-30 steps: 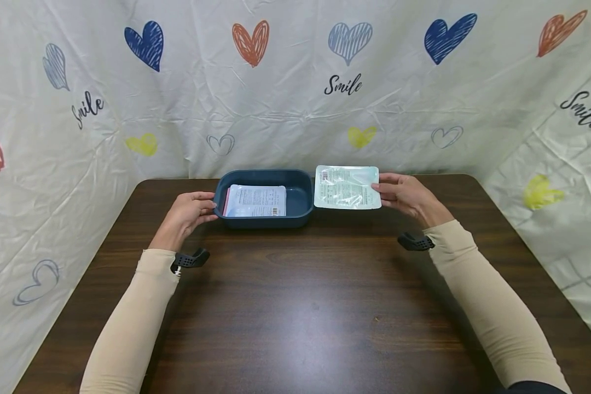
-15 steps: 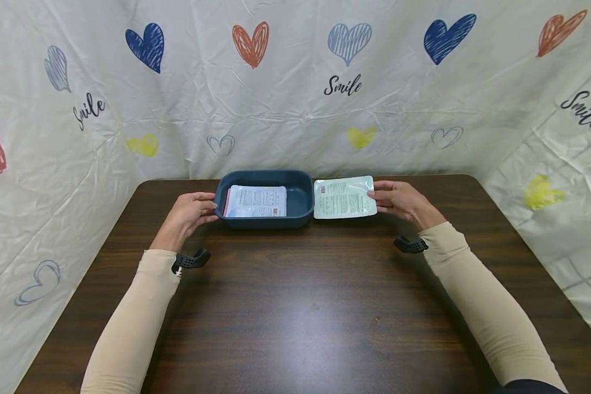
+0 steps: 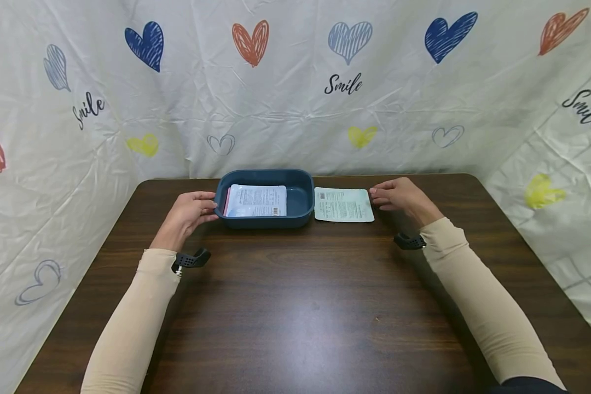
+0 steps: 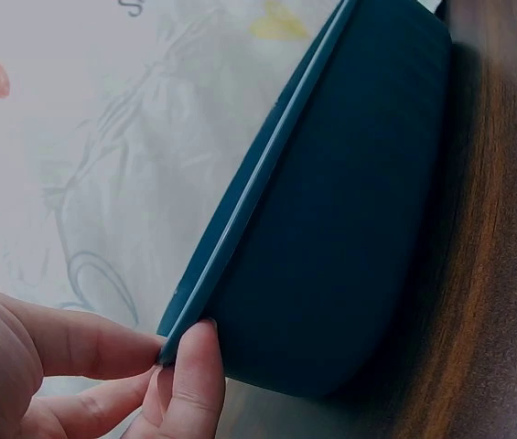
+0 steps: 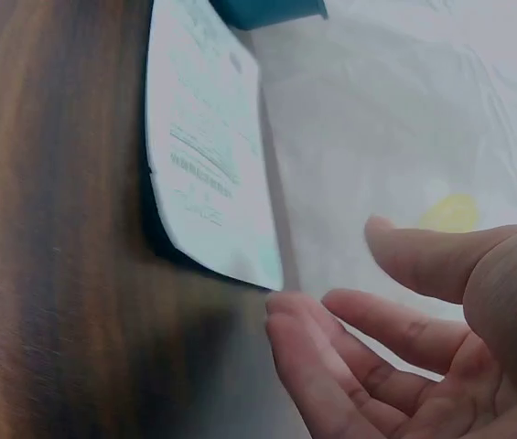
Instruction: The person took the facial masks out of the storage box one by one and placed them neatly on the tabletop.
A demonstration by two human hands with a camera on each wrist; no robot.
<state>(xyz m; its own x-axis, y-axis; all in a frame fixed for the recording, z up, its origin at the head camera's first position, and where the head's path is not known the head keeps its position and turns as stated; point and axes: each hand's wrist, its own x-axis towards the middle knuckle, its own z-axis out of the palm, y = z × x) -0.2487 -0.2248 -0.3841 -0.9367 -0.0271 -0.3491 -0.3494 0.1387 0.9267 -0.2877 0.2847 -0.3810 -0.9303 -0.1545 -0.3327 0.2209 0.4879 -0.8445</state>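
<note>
At the left end of a dark blue plastic basin (image 3: 297, 221), my left hand (image 3: 187, 212) pinches the rim between thumb and fingers, as the left wrist view shows closely. Inside the basin lies a white-and-pale-blue flat packet (image 3: 257, 201) with printed text, a pink edge peeking out beneath it. A pale green sheet-mask-like packet (image 3: 343, 205) lies flat on the table against the basin's right side, print facing up. My right hand (image 3: 404, 198) hovers just past that packet's right edge; in the right wrist view its thumb (image 5: 414, 261) stands apart from the fingers, holding nothing.
The dark wooden table (image 3: 295, 295) stretches toward me. Behind it hangs a white cloth (image 3: 295, 98) printed with hearts and "Smile", close to the table's back edge and wrapping around both sides. A black band (image 3: 191, 259) sits on each wrist.
My right hand has lowered the pale green packet onto the table beside the basin and let it go, the fingers parting from its edge. The left hand and basin have stayed put.
</note>
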